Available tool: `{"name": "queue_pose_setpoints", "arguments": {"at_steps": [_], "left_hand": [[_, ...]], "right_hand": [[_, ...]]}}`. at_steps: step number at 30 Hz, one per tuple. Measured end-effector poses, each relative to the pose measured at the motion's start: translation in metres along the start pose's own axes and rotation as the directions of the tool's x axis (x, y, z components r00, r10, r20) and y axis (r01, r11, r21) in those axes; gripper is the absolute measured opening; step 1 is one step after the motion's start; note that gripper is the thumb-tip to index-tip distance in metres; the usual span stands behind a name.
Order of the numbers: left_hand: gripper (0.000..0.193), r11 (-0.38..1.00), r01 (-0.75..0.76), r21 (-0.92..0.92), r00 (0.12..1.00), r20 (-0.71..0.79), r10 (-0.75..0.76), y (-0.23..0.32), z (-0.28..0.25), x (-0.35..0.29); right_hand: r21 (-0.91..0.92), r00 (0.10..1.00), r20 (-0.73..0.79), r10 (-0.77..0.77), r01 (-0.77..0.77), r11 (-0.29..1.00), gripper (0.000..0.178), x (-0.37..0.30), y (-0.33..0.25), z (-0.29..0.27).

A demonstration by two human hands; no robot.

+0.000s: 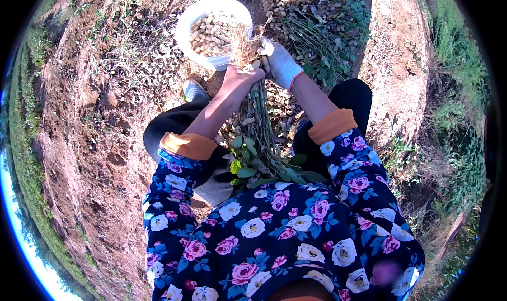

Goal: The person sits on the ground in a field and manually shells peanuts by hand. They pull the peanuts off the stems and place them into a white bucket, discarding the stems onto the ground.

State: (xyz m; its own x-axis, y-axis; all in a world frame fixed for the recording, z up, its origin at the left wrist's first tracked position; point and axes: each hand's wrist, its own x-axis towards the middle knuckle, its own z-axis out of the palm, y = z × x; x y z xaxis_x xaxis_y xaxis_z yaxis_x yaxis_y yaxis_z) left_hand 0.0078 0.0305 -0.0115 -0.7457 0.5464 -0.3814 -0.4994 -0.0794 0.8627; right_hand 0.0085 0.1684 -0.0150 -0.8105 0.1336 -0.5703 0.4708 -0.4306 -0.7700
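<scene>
My bare left hand [240,83] is closed round the stems of a pulled peanut plant [257,113], just below its roots. The dry, straw-coloured roots [243,45] point away from me, over the near right rim of a white basin [184,34]. Peanuts in their shells [211,34] fill much of that basin. My right hand [281,63], in a white knit glove with a red cuff edge, is closed at the root end beside the left hand. Its fingertips are partly hidden. The plant's green leaves [245,161] hang back between my knees towards my lap.
A heap of peanut plants [322,37] lies on the ground at the far right, beyond my right hand. Dry leaf litter [140,58] covers the reddish soil left of the basin. Green plants [454,111] grow along the right side. My shoe [195,91] is near the basin.
</scene>
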Motion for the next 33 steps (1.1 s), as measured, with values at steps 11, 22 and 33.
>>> {"name": "queue_pose_setpoints", "arguments": {"at_steps": [11, 22, 33], "left_hand": [[0.017, 0.979, 0.190, 0.074, 0.945, -0.283, -0.162, -0.022, -0.014, 0.017], [0.026, 0.978, 0.160, 0.136, 0.924, -0.370, -0.100, -0.039, -0.017, 0.019], [0.028, 0.979, 0.051, 0.197, 0.910, -0.412, 0.035, -0.049, -0.020, 0.021]], "right_hand": [[-0.848, 0.841, -0.037, -0.539, 0.259, 0.462, 0.044, 0.039, 0.035, 0.009], [-0.709, 0.911, -0.225, -0.346, 0.091, 0.699, 0.043, 0.045, 0.052, 0.017], [-0.648, 0.911, -0.278, -0.305, 0.057, 0.759, 0.043, 0.047, 0.054, 0.022]]}}
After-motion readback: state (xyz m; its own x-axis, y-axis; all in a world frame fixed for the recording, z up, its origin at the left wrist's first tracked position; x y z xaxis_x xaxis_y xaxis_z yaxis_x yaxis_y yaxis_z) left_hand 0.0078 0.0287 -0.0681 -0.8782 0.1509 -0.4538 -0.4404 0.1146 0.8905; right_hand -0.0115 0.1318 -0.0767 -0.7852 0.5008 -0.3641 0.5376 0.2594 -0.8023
